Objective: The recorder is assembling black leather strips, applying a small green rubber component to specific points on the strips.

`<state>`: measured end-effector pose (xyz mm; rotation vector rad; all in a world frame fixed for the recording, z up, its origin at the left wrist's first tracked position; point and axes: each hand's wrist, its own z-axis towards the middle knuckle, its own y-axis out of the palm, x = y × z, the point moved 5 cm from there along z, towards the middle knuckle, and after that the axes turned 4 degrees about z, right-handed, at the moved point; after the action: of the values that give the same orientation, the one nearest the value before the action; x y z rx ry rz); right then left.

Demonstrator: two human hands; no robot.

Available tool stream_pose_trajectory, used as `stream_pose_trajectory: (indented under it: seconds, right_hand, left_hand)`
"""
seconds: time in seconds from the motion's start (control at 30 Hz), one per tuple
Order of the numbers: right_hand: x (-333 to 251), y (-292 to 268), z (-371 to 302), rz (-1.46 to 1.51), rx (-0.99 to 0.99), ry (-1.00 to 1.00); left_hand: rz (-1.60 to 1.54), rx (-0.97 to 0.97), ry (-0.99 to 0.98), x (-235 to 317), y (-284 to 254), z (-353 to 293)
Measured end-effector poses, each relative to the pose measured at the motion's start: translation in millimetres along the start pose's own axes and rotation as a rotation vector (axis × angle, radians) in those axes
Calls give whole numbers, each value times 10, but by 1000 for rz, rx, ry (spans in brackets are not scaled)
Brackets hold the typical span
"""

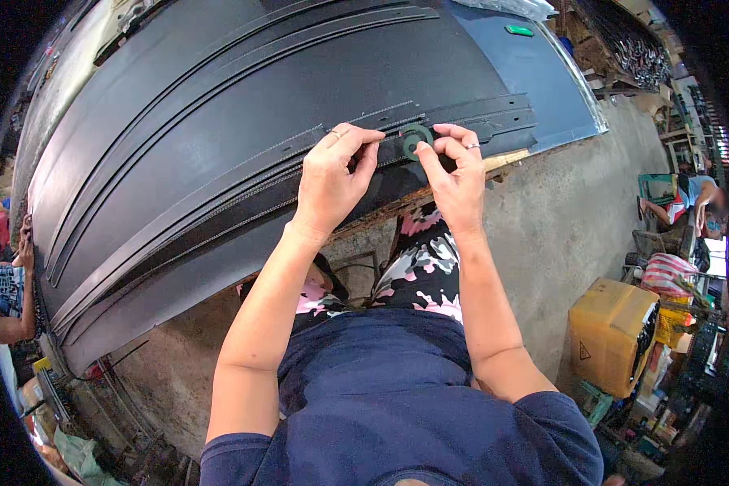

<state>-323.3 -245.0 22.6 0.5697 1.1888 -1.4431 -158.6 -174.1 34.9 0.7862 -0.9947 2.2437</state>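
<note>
My right hand [457, 178] pinches a small dark green roll [413, 147], round with a ring in its face, like a roll of tape. It is held just above the near edge of the black sheet [316, 81]. My left hand [332, 180] is closed to its left, thumb and forefinger pressed together at the tips. What they grip, if anything, is too small to make out. Under and beside both hands run long black straps [219, 198] with stitched edges, several side by side. Their right ends [502, 117] show small slots.
A blue sheet [535, 73] at the far right bears a small green object [518, 31]. A taped brown carton [611, 336] stands on the concrete floor [559, 211]. One person [12, 300] is at the table's left end; another [692, 198] sits far right.
</note>
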Motion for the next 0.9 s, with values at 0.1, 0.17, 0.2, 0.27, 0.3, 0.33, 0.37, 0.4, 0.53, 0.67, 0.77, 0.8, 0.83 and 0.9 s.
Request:
stream_pose_trajectory:
  seconds: [0.1,0.17,0.2,0.27,0.3,0.33,0.37,0.4,0.53,0.67,0.77,0.8,0.83,0.9]
  right_hand:
    - [20,-3,3,-25,-3,-15]
    - [-9,-1,-2,-9,5,-4]
    - [-17,-6,-6,9,16,8]
    - [-17,-16,-7,-9,18,9]
    - [-13,-19,-5,-26,20,9]
    - [-6,-18,-4,-27,19,9]
    - [-2,-17,-2,-21,22,-1]
    - [-5,-20,-4,-15,25,-11]
    - [-20,-22,-18,-14,11,-17]
    - [-23,-17,-12,-28,10,-27]
    - [-17,-1,-7,-33,18,-30]
    - [-14,1,-7,-29,25,-31]
    - [-20,4,-7,-30,25,-31]
    - [-43,7,-7,-53,17,-37]
  left_hand:
    - [13,24,39,11,-5,9]
    - [0,11,8,4,1,3]
    - [-12,-3,-20,-6,8,1]
    - [-6,-1,-9,-1,5,1]
    - [2,1,2,2,3,1]
    - [1,2,1,1,0,1]
    - [4,0,2,1,-2,1]
    - [6,-3,3,3,-4,0]
    - [23,-15,-22,-26,11,-7]
    - [5,7,8,-5,11,3]
    - [6,12,13,0,6,3]
    - [8,15,17,3,5,2]
    - [8,15,17,5,6,2]
    - [2,7,-7,2,9,-3]
